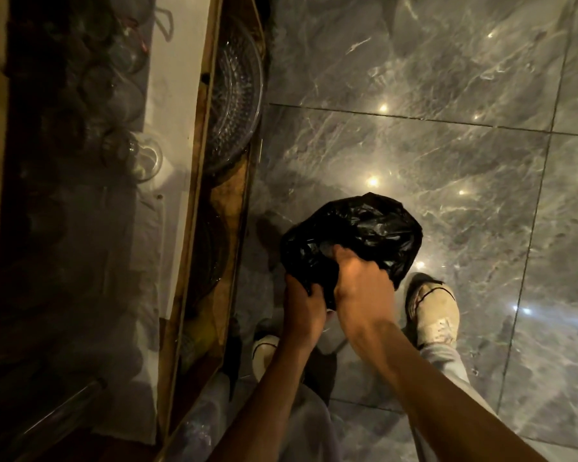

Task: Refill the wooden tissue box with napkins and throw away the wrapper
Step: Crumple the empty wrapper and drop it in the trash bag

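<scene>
The floor (431,111) fills most of the view: big grey marble tiles, glossy, with small bright light reflections on them. At the left stands a cabinet (194,181) with a wooden frame and a glass front; its long side runs from the top of the view down toward the person. Behind the glass a large ribbed glass bowl (237,95) stands on edge, and further left some glass jars (141,155) are dimly seen in the dark.

A black bag (364,228) of thin shiny plastic is held above the floor, just in front of the person's legs. It is crumpled and roundish, so it has no clear long axis; its bulk is on the far side, away from the person, and the gathered edge comes toward the hands.

The right hand (357,278) lies on the near upper part of the bag, fingers curled down into the plastic, with the grip closed on it. The left hand (302,305) clamps the lower near edge of the bag, fingers wrapped around a fold. The two hands are just beside each other.

Below are two pale shoes: the right shoe (434,311) beside the right forearm, the left shoe (264,355) partly hidden under the left arm. A wrapper cannot be told here; it may be hidden.
</scene>
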`<state>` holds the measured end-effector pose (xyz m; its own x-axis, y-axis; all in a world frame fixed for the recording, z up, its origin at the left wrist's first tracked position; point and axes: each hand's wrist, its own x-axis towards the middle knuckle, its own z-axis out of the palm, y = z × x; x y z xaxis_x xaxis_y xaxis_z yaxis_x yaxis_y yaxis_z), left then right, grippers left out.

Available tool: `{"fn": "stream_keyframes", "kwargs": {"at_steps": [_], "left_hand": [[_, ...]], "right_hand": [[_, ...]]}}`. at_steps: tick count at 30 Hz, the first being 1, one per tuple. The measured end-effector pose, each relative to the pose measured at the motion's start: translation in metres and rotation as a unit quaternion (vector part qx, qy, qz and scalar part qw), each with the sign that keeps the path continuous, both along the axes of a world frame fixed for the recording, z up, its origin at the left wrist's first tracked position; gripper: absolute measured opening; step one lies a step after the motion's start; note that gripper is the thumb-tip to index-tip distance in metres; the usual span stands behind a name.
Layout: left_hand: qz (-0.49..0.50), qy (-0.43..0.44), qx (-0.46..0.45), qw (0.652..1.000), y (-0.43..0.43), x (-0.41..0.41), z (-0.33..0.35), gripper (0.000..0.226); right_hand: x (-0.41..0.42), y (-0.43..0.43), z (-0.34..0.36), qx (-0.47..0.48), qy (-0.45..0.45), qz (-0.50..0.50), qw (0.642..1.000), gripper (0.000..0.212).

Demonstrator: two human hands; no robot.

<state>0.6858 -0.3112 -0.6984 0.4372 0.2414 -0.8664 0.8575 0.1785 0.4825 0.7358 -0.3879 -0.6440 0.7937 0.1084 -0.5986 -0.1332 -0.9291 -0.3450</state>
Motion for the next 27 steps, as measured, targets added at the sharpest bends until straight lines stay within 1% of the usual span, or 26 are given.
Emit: {"fn": "stream_keyframes", "kwargs": {"at_steps": [2, 4, 7, 9, 10, 11, 12, 13, 14, 15, 17, 18, 19, 20, 22, 25, 27], "left_hand": [[-0.001, 0.005, 0.018, 1.000, -0.001, 0.002, -0.001, 0.053], [-0.004, 0.011, 0.032, 0.999, -0.002, 0.003, -0.003, 0.054], [0.001, 0.019, 0.031, 0.999, 0.000, 0.003, -0.004, 0.056], [0.011, 0.022, 0.011, 1.000, 0.001, 0.004, -0.004, 0.055], [0.026, 0.020, -0.010, 0.999, 0.002, 0.004, -0.003, 0.055], [0.047, 0.009, -0.038, 0.998, 0.002, 0.005, -0.001, 0.054], [0.071, -0.010, -0.064, 0.995, 0.001, 0.006, 0.002, 0.054], [0.066, -0.035, -0.062, 0.995, 0.001, 0.006, 0.006, 0.052], [0.060, -0.050, -0.053, 0.995, 0.003, 0.007, 0.011, 0.048], [0.033, -0.060, -0.033, 0.997, 0.006, 0.003, 0.011, 0.046], [-0.034, -0.062, 0.007, 0.997, 0.009, -0.004, 0.014, 0.046], [-0.047, -0.057, 0.015, 0.997, 0.010, -0.006, 0.015, 0.046], [-0.057, -0.056, -0.012, 0.997, 0.011, -0.008, 0.015, 0.045], [-0.036, -0.042, -0.043, 0.998, 0.010, -0.007, 0.018, 0.044], [-0.010, -0.012, -0.044, 0.999, 0.009, -0.005, 0.016, 0.048], [0.025, 0.003, -0.058, 0.998, 0.009, -0.004, 0.019, 0.059], [0.041, 0.014, -0.071, 0.996, 0.012, -0.001, 0.024, 0.060]], "right_hand": [[0.003, -0.001, -0.011, 0.002, -0.026, -0.049, 0.998, 0.046], [0.007, 0.001, -0.019, 0.007, -0.034, -0.084, 0.996, 0.044], [0.010, 0.006, -0.030, 0.012, -0.015, -0.105, 0.994, 0.038], [0.012, 0.010, -0.036, 0.010, 0.013, -0.104, 0.994, 0.033], [0.013, 0.012, -0.037, 0.003, 0.025, -0.097, 0.995, 0.033], [0.012, 0.015, -0.036, -0.010, 0.032, -0.087, 0.996, 0.039], [0.011, 0.018, -0.035, -0.030, 0.038, -0.072, 0.996, 0.054], [0.006, 0.020, -0.033, -0.050, 0.036, -0.056, 0.996, 0.073], [-0.001, 0.022, -0.029, -0.070, 0.012, -0.043, 0.997, 0.085], [-0.008, 0.023, -0.024, -0.082, -0.029, -0.024, 0.996, 0.089], [-0.021, 0.018, -0.019, -0.074, -0.105, 0.019, 0.991, 0.079], [-0.026, 0.014, -0.019, -0.062, -0.131, 0.039, 0.989, 0.072], [-0.027, 0.010, -0.021, -0.062, -0.133, 0.067, 0.987, 0.068], [-0.027, 0.005, -0.026, -0.069, -0.121, 0.093, 0.986, 0.067], [-0.022, -0.003, -0.036, -0.088, -0.099, 0.123, 0.984, 0.067], [-0.014, -0.007, -0.039, -0.102, -0.126, 0.141, 0.977, 0.067], [-0.010, -0.008, -0.037, -0.117, -0.103, 0.161, 0.975, 0.068]]}}
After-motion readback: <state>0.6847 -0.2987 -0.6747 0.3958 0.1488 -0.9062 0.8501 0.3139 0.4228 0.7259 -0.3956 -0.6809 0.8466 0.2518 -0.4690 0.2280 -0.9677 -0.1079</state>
